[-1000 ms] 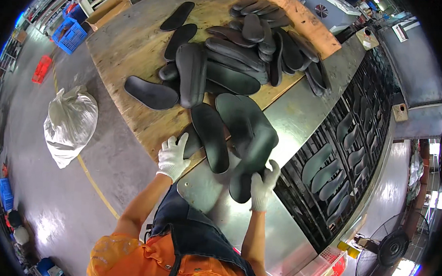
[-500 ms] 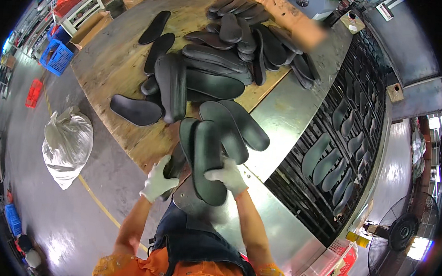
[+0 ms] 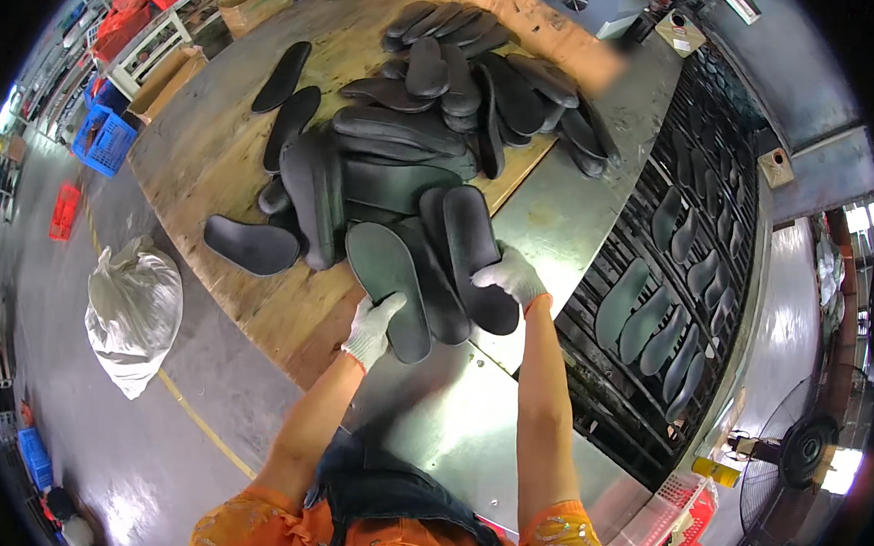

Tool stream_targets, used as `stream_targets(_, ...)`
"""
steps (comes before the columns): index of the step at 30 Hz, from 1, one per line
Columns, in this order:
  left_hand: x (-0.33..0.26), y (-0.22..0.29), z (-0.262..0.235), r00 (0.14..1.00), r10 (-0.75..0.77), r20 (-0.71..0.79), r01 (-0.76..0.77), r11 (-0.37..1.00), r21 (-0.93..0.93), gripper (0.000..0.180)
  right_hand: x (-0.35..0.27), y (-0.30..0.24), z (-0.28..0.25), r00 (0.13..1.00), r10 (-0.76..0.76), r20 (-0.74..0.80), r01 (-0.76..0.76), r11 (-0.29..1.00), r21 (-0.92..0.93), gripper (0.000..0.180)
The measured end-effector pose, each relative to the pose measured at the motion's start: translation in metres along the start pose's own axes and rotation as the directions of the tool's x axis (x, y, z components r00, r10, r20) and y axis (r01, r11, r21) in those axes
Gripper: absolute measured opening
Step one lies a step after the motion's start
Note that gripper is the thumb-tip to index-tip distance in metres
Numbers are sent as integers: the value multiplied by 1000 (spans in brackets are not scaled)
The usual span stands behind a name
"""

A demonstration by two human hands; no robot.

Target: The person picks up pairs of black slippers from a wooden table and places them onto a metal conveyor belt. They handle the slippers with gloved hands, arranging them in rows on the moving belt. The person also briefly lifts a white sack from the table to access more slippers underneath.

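My left hand (image 3: 373, 327), in a white glove, grips the near end of a grey-green shoe insole (image 3: 389, 288), its thumb on top. To the right, my gloved right hand (image 3: 512, 277) closes round the edge of a dark insole (image 3: 472, 237). Between these two lies another dark insole (image 3: 436, 298), partly covered. Just beyond my hands, a large heap of black insoles (image 3: 400, 128) covers the wooden board (image 3: 206, 152). A single insole (image 3: 251, 245) rests at the heap's left side. The fingers under both insoles are hidden.
Right of the metal table (image 3: 449, 412), a slatted black conveyor (image 3: 590, 380) carries several rows of insoles. A fan (image 3: 808, 446) and a red-and-white basket (image 3: 656, 527) stand at the near right. On the floor at left are a white sack (image 3: 133, 311) and a blue crate (image 3: 105, 140).
Both hands have moved forward, the right one also rightward. The insoles that were close to my body are now farther up the table, with the left hand on a grey-green one.
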State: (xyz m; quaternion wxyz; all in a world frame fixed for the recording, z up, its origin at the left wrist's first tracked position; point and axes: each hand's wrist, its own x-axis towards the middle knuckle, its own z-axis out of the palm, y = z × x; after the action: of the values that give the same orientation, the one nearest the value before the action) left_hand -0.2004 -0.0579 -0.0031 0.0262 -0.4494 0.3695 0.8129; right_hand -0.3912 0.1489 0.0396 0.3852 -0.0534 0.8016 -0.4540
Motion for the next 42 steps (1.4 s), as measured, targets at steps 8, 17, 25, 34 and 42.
stream_targets(8, -26, -15, -19, 933, -45, 357, 4, 993, 115, 44, -78, 109, 72, 985, -118, -127, 159, 904, 398, 64)
stream_targets(17, -95, -78, -43, 876, -245, 416, 113, 942, 316, 49, -233, 155, 103, 966, 170, -196, -34, 832, 554, 57)
stream_targets(25, -117, -159, 81, 765, -375, 523, 70, 856, 512, 50, -303, 263, 42, 882, 265, -390, 130, 658, 742, 53)
stream_targets(34, -106, -276, 242, 702, -450, 552, -47, 744, 666, 40, -376, 369, -109, 732, 335, -594, 325, 594, 735, 45)
stream_targets(42, -87, -317, 279, 765, -415, 492, -57, 717, 695, 45, -412, 426, -171, 556, 533, -638, 265, 613, 744, 31)
